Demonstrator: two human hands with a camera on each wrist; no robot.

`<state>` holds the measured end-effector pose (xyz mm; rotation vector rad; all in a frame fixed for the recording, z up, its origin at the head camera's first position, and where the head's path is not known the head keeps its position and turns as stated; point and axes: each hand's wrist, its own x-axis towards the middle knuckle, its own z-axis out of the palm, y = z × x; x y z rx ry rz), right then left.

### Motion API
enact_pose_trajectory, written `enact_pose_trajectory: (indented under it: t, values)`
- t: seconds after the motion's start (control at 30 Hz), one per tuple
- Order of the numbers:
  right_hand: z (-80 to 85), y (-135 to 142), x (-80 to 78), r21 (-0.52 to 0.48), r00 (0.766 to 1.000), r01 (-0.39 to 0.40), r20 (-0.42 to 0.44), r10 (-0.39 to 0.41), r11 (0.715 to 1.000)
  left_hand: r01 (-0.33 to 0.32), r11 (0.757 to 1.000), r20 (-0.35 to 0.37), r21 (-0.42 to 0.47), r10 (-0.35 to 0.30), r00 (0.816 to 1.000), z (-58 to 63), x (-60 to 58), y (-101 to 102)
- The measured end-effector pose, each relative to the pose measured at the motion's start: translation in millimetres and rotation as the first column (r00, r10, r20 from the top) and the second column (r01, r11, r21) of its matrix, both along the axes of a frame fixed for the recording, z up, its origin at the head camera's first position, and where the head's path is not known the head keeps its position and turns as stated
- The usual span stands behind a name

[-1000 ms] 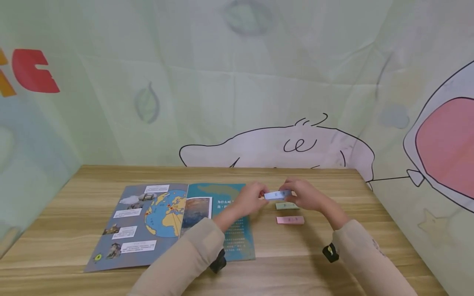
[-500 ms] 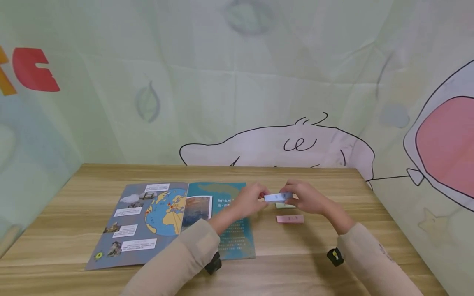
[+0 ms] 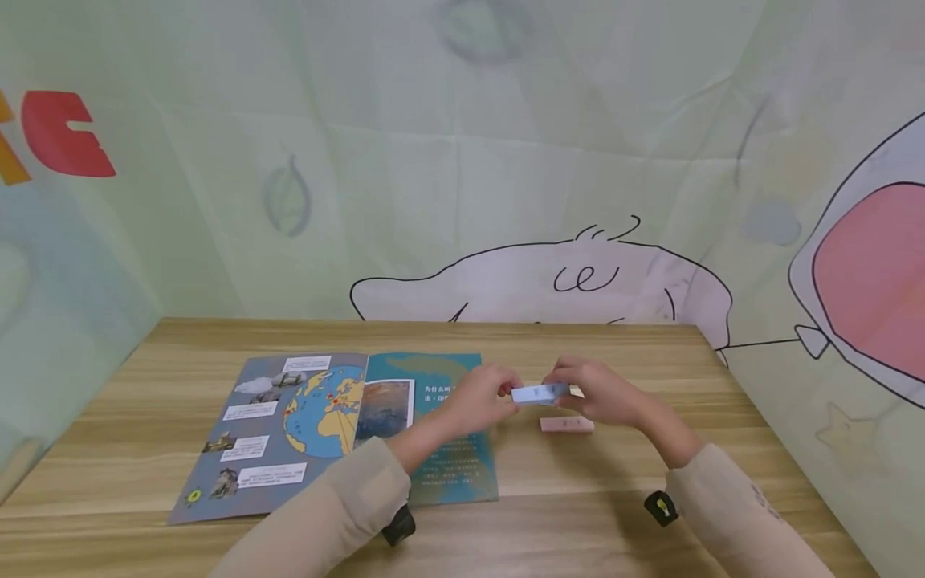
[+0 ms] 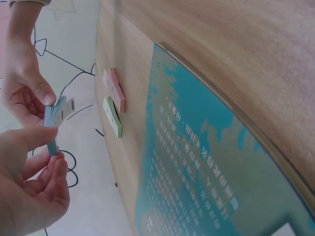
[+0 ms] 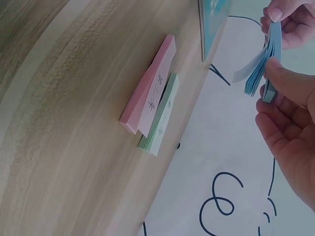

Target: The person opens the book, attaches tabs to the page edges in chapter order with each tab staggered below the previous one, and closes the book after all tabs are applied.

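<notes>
Both hands hold a blue pad of sticky notes [image 3: 536, 394] above the table, right of the open book. My left hand [image 3: 484, 395] pinches one end and my right hand [image 3: 594, 390] pinches the other. In the right wrist view the pad's thin sheets [image 5: 260, 69] are fanned apart and one sheet curls away. A pink sticky note pad [image 3: 567, 425] lies on the table closer to me, with handwriting on its top sheet. Beside it lies a green sticky note pad [image 4: 112, 116], seen in both wrist views; the head view has it hidden behind the blue pad and hands.
An open illustrated book [image 3: 462, 470] lies on the wooden table [image 3: 614, 522], to the left of the pads, with my left forearm over its right page. A printed fabric wall [image 3: 405, 201] rises behind the table and along the sides.
The hands and the blue pad have come down and slightly toward me, so the pad now covers the green pad in the head view. Both hands keep their hold on it.
</notes>
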<state>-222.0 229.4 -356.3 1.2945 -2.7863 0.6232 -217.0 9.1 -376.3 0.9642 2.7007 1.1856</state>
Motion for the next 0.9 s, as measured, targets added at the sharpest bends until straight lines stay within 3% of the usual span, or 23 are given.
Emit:
enact_pose_trajectory:
  t: [0.37, 0.57, 0.9]
  values:
    - [4.6, -1.9, 10.6, -0.031, 0.998, -0.057, -0.009, 0.057, 0.998, 0.028, 0.999, -0.007, 0.024, -0.028, 1.000, 4.4, 12.2, -6.4]
    - [6.7, -4.6, 16.6, -0.033, 0.996, -0.090, -0.029, 0.089, 0.995, 0.042, 0.999, -0.037, -0.007, -0.042, 0.998, 6.4, 19.4, -11.1]
    - [6.3, -6.2, 30.9, -0.074, 0.996, -0.082, 0.037, 0.085, 0.994, 0.077, 0.997, -0.050, -0.014, -0.078, 0.996, 6.3, 34.3, -18.7]
